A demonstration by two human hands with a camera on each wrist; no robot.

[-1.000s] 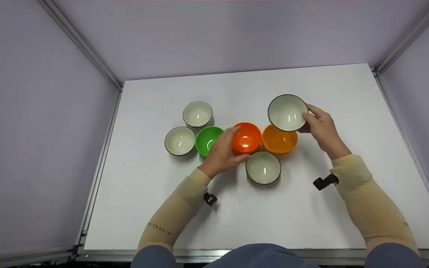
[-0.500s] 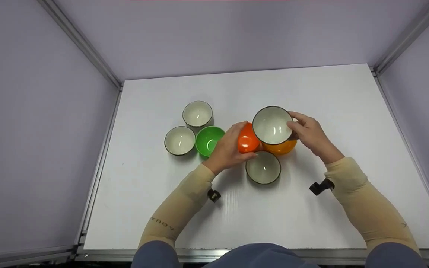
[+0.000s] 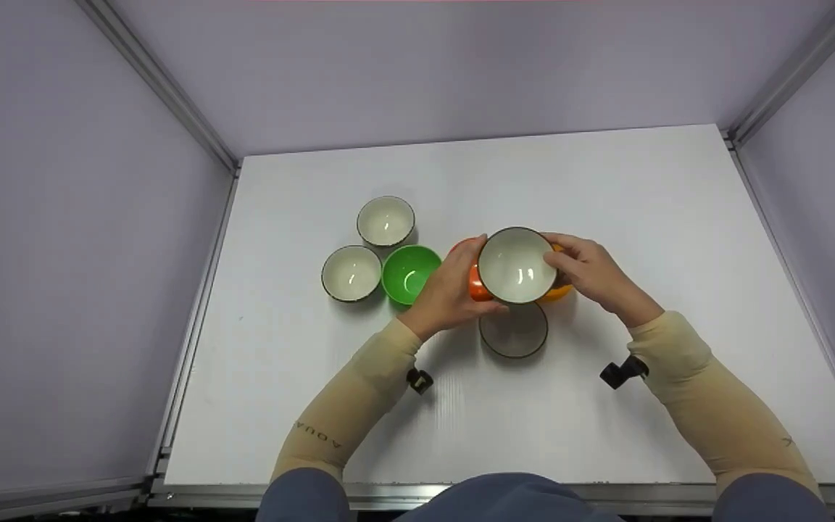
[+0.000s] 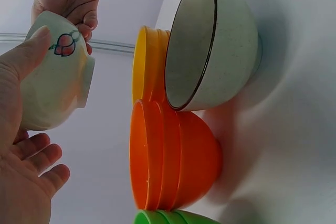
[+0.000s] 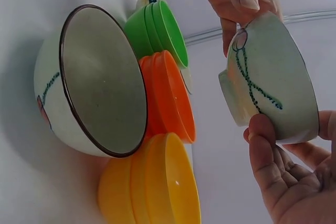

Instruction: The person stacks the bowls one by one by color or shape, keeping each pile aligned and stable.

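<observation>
Both hands hold one white bowl (image 3: 517, 264) with a dark rim in the air, above a cluster of bowls on the white table (image 3: 606, 181). My left hand (image 3: 463, 278) grips its left side, thumb on the painted wall (image 4: 55, 77). My right hand (image 3: 571, 264) grips its right side, with the thumb under the rim (image 5: 273, 87). Under the lifted bowl stand an orange bowl (image 4: 173, 161), a yellow bowl (image 5: 152, 187) and another white bowl (image 3: 513, 335). In the head view the orange and yellow bowls are mostly hidden.
A green bowl (image 3: 409, 273) stands just left of my left hand. Two more white bowls (image 3: 350, 273) (image 3: 385, 220) sit further left. Pale walls with metal rails close in the table on the left, back and right.
My right hand has carried the white bowl left and nearer, from beyond the yellow bowl to over the orange one. My left hand has risen from the orange bowl and taken the white bowl's left side.
</observation>
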